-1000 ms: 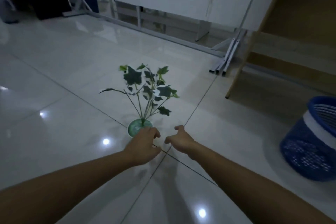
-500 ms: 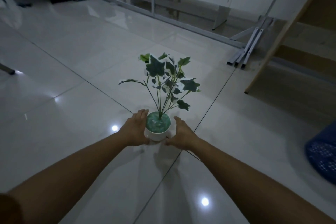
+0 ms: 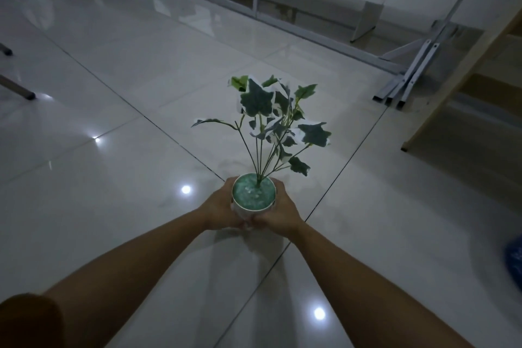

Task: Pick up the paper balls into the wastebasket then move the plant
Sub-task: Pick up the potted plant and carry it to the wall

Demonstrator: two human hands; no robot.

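Both bare hands are wrapped around the small white round pot, the left hand cupping its left wall and the right hand pressed to its right wall, fingers curled around the far side and thumbs meeting at the near side. The pot's top is filled with a speckled green surface, and out of it rises the artificial ivy plant with dark green, white-edged leaves on thin stems, standing upright and leaning a touch to the right. Whether the pot is lifted clear of the glossy pale tiled floor or just touching it, I cannot tell; a soft shadow sits directly beneath the hands. Both forearms stretch forward from the bottom of the view, with an orange-brown sleeve at the lower left corner. Over at the far right edge, a sliver of the blue mesh plastic wastebasket peeks in, well apart from the plant. White metal folding legs lie on the floor beyond, beside a slanting pale wooden frame.
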